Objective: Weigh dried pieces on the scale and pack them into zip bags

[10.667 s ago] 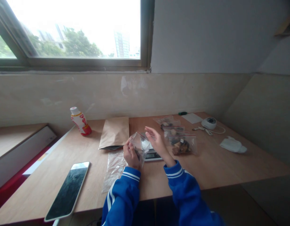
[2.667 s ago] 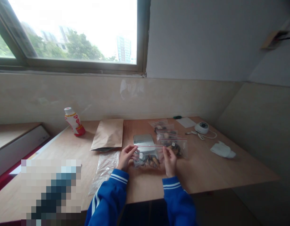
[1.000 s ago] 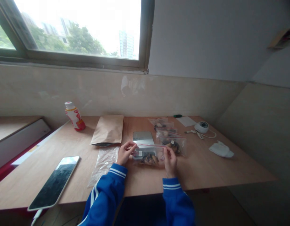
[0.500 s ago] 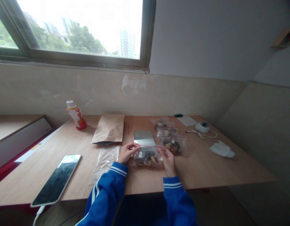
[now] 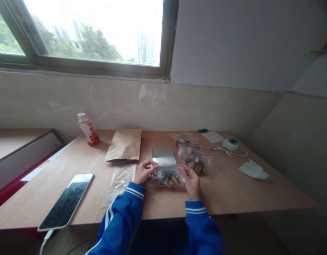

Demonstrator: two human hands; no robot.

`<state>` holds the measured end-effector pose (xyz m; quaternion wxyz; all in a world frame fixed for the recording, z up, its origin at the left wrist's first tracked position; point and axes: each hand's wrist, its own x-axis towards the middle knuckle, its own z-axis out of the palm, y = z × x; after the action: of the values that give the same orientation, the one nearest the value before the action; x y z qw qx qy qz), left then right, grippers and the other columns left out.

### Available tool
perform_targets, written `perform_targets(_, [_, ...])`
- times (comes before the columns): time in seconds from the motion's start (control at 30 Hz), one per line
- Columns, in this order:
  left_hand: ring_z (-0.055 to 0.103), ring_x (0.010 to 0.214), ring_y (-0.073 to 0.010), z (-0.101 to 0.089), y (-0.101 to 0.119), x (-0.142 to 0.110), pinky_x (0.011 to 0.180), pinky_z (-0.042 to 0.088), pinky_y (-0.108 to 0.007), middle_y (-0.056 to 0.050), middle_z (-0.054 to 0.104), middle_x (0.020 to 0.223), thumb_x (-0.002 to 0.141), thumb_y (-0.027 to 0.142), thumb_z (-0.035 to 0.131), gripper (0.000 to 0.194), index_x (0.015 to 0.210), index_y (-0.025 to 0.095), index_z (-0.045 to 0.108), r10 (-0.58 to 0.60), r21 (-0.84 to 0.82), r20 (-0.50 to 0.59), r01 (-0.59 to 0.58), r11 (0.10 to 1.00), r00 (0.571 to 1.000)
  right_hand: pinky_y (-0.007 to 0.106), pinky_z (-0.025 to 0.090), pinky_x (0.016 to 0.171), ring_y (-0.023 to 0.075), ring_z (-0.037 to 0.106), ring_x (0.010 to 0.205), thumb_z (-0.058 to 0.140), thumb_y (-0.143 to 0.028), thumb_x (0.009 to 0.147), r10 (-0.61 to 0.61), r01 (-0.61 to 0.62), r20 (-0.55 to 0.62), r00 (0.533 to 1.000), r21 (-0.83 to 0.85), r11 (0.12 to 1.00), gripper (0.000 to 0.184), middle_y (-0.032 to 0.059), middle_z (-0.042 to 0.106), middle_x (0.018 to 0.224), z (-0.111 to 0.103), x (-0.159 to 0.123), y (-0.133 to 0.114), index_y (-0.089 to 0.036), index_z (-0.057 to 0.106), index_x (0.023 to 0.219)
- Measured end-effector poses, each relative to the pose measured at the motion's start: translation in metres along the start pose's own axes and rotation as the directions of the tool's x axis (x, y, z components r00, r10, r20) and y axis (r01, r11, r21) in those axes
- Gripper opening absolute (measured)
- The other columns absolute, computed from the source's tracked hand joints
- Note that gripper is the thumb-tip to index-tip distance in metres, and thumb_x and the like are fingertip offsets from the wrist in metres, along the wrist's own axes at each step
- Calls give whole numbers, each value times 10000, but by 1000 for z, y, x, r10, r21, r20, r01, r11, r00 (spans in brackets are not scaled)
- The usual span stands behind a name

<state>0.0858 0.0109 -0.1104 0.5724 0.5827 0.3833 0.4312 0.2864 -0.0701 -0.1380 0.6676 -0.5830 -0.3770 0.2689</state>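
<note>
Small office or packing room, can't tell which: plain wooden tabletop (image 5: pixel 232 194) against a beige panelled wall (image 5: pixel 206 106), window (image 5: pixel 94 35) looking out on trees and high-rises, with zip bags (image 5: pixel 167 180), a kraft paper pouch (image 5: pixel 123 145) and a smartphone (image 5: pixel 65 202) laid out.

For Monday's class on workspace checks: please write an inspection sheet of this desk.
surface: light wooden table, lit by a window.
job's things: zip bag of dark pieces at the front; further filled zip bags beside it; metal-topped scale behind it.
clutter: kraft paper envelope, clear plastic bag, drink bottle, white cloth, white card.
grippers: left hand and right hand both hold the zip bag by its edges.
cables: white cable at the smartphone; white cord at a round white device.
surroundings: beige wall panel below the window.
</note>
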Motion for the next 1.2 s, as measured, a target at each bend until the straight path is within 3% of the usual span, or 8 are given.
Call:
perform_targets(0.2, [636, 512, -145, -2, -2, 0, 420, 417, -195, -12, 656, 609, 654, 444, 751, 335, 703, 138, 622, 22, 53, -33, -20, 998, 999, 377, 538, 776, 259, 701, 837, 639, -551, 750, -34, 35, 22, 999, -32, 999, 410, 119, 752, 862, 1, -1, -4, -154, 677, 847])
perform_targets(0.37, [584, 511, -101, 2, 1, -3, 421, 415, -181, 28, 616, 664, 680, 460, 714, 342, 737, 170, 542, -1, -62, 38, 4, 998, 999, 344, 544, 716, 234, 702, 762, 644, -555, 747, 14, -17, 77, 997, 43, 999, 396, 90, 747, 788, 3, -4, -14, -167, 651, 827])
perform_targets(0.47, [501, 450, -71, 5, 3, -6, 369, 348, -165, 37, 603, 673, 708, 484, 670, 345, 779, 186, 513, -49, -129, 101, 62, 990, 994, 316, 542, 669, 227, 704, 755, 676, -533, 733, 64, -75, 127, 990, 86, 993, 411, 84, 748, 799, 3, -5, -14, -165, 649, 914])
perform_targets(0.57, [471, 444, -67, 5, 2, -8, 363, 297, -163, 38, 589, 662, 719, 488, 658, 350, 852, 187, 540, -30, -145, 115, 46, 988, 993, 322, 543, 688, 226, 709, 764, 722, -495, 707, 82, -106, 171, 982, 138, 985, 487, 72, 750, 798, 4, -5, -10, -173, 623, 1059])
perform_targets(0.77, [590, 642, -138, 0, 3, -7, 585, 430, -218, -9, 636, 672, 733, 478, 661, 329, 780, 152, 639, 96, 58, 130, -105, 993, 987, 312, 528, 666, 212, 696, 698, 753, -509, 652, 151, -182, 211, 966, 135, 974, 400, 76, 743, 712, 6, -6, -8, -160, 693, 840])
perform_targets(0.97, [574, 594, -137, 2, 7, -8, 544, 421, -217, -6, 634, 627, 712, 487, 680, 344, 708, 143, 656, 149, 224, 86, -165, 961, 985, 251, 470, 559, 145, 616, 565, 738, -490, 662, 95, -108, 180, 979, 63, 992, 332, 46, 707, 632, 7, -8, -16, -160, 704, 683])
perform_targets(1.2, [587, 636, -146, 3, 11, -10, 566, 422, -224, -38, 672, 712, 759, 433, 650, 279, 719, 159, 675, 284, 353, 55, -285, 891, 957, 272, 497, 598, 159, 627, 604, 722, -447, 694, 38, -45, 132, 991, 54, 998, 276, 27, 697, 647, 9, -10, -20, -176, 692, 734])
